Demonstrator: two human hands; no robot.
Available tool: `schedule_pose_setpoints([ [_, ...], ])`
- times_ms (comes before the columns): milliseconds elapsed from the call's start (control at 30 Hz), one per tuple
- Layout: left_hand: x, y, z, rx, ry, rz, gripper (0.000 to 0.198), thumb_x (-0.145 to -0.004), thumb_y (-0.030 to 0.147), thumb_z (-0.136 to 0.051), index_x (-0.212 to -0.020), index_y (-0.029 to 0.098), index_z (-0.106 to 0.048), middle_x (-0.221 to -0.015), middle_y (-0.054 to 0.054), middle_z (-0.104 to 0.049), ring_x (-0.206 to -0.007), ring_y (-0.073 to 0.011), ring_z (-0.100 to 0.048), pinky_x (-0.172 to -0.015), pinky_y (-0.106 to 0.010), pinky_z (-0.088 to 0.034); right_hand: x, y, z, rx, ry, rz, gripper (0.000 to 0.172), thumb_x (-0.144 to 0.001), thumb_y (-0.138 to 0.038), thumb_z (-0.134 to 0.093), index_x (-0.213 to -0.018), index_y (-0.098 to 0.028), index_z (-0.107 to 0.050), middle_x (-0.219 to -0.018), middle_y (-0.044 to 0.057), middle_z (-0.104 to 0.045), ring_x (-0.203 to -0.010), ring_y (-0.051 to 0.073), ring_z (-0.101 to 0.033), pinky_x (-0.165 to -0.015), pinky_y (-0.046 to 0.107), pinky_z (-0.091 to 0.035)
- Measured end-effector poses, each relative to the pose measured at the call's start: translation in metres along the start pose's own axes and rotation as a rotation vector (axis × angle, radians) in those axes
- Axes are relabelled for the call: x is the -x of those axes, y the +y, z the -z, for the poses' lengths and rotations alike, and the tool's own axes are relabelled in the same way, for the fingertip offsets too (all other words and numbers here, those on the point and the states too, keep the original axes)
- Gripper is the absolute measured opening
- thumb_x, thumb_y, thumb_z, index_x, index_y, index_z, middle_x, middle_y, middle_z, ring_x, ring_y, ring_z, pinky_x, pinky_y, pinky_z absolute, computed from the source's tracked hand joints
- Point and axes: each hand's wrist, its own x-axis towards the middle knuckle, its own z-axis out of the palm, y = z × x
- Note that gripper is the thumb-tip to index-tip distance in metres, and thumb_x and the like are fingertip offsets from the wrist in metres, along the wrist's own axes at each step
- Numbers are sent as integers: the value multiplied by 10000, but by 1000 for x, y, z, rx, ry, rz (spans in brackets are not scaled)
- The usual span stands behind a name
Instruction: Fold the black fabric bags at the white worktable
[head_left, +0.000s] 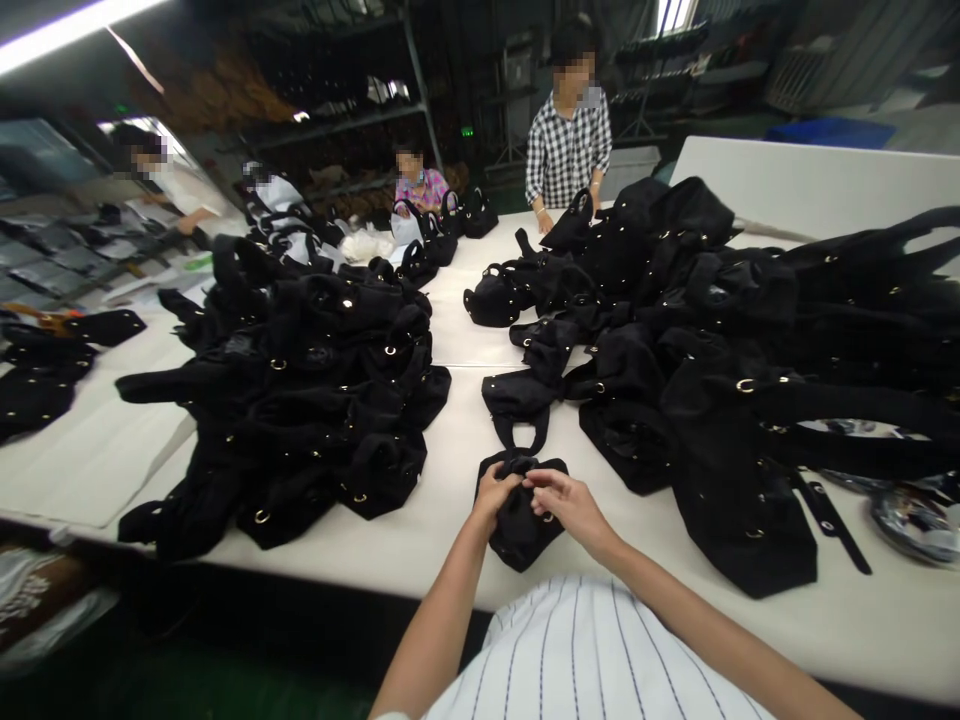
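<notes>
A small black fabric bag (519, 525) lies on the white table (450, 500) right in front of me. My left hand (496, 493) grips its upper left edge with closed fingers. My right hand (568, 503) pinches the top of the same bag from the right, fingertips close to those of my left hand. Just beyond the bag lies another black bag (520, 398) with a looped handle.
A big heap of black bags (315, 390) with gold rings fills the table's left side, another heap (720, 330) the right. A person in a checked shirt (568, 150) stands at the far end. Other people sit at the back left. A loose black strap (831, 518) lies at right.
</notes>
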Motion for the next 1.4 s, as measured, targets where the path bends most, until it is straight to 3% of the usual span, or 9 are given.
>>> schedule_pose_setpoints([
  [167, 15, -8, -10, 54, 145, 37, 489, -682, 42, -649, -1159, 150, -649, -707, 4, -666, -569, -130, -589, -645, -264, -507, -1, 41, 28, 155, 111, -35, 463, -542, -236, -527, -979, -148, -652, -967, 113, -654, -920, 263, -610, -868, 445, -510],
  [333, 32, 1, -10, 236, 232, -6, 409, -758, 40, -576, -1143, 155, -653, -969, -64, -713, -807, -139, -663, -760, -236, -523, 24, 30, 44, 222, -63, 50, 590, -586, -178, -539, -1159, -221, -673, -1256, 93, -564, -1163, 275, -540, -946, 423, -494],
  [533, 33, 17, -3, 460, 265, -17, 325, -818, 105, -564, -1135, 151, -625, -909, -61, -707, -751, -134, -661, -748, -246, -541, 25, -1, 56, 423, -371, 298, 940, -617, -55, -471, -1516, -306, -361, -1556, 39, -344, -1452, 249, -284, -1215, 494, -241],
  [733, 44, 21, -9, 553, 195, -35, 328, -795, 201, -610, -1121, 164, -613, -965, -77, -709, -833, -175, -674, -787, -292, -554, 23, 0, 34, 452, 38, 471, 815, -698, -130, -583, -1486, -226, -397, -1546, 105, -348, -1457, 274, -279, -1215, 511, -258],
  [867, 62, 25, -12, 533, 70, -68, 348, -759, 282, -620, -1083, 155, -632, -989, -83, -713, -897, -209, -671, -811, -311, -553, 27, -12, 39, 397, -106, 304, 924, -689, -143, -585, -1549, -232, -259, -1619, 94, -200, -1509, 285, -137, -1229, 543, -180],
  [967, 74, 27, -16, 484, 16, -86, 353, -741, 344, -620, -1040, 156, -634, -933, -59, -702, -857, -199, -655, -780, -296, -542, 28, -11, 42, 351, -133, 242, 988, -704, -225, -658, -1566, -250, -175, -1622, 113, -188, -1492, 315, -199, -1204, 560, -239],
  [1033, 80, 29, -18, 431, -17, -92, 292, -731, 351, -605, -949, 159, -634, -820, -26, -668, -752, -167, -618, -693, -264, -517, 24, -1, 42, 412, 58, 326, 896, -718, -263, -672, -1521, -225, -276, -1561, 137, -323, -1431, 322, -330, -1164, 539, -334],
  [1200, 90, 31, -18, 265, -177, -68, 181, -666, 291, -581, -787, 161, -621, -608, 40, -506, -534, -93, -440, -485, -200, -350, 7, 17, 62, 576, 502, 462, 270, -811, -179, -493, -1058, -172, -600, -1059, 110, -620, -1017, 260, -598, -948, 421, -487],
  [1400, 94, 6, -16, 34, -348, 47, 467, -722, 435, -588, -1084, 143, -637, -674, -1, -564, -559, -137, -502, -479, -225, -392, 7, 20, 89, 727, 696, 424, 213, -762, -94, -502, -920, -193, -605, -937, 52, -593, -834, 190, -615, -778, 282, -515],
])
